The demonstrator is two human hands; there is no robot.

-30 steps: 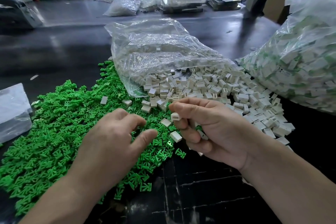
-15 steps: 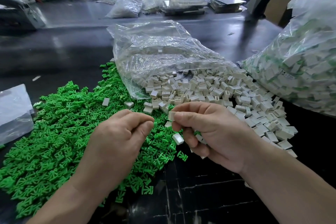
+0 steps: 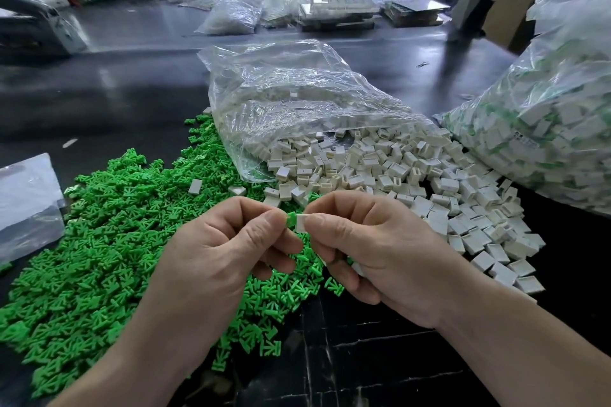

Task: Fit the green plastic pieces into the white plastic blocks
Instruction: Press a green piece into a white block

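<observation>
Both hands meet: left hand [image 3: 228,251] pinches green piece [image 3: 291,220], touching right hand's [image 3: 380,254] pinched white block [image 3: 301,221].

The pieces pile [image 3: 99,258] lies left of blocks [image 3: 413,182] spilling from a bag [image 3: 291,99], a second bag [image 3: 562,109] farther right.

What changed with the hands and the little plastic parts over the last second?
The left hand lifted off the green pile, now pinching a green piece, and brought it rightward against the white block. The right hand kept pinching that block throughout, barely shifting. The green pile, the loose white blocks and the plastic bags stayed put.
</observation>
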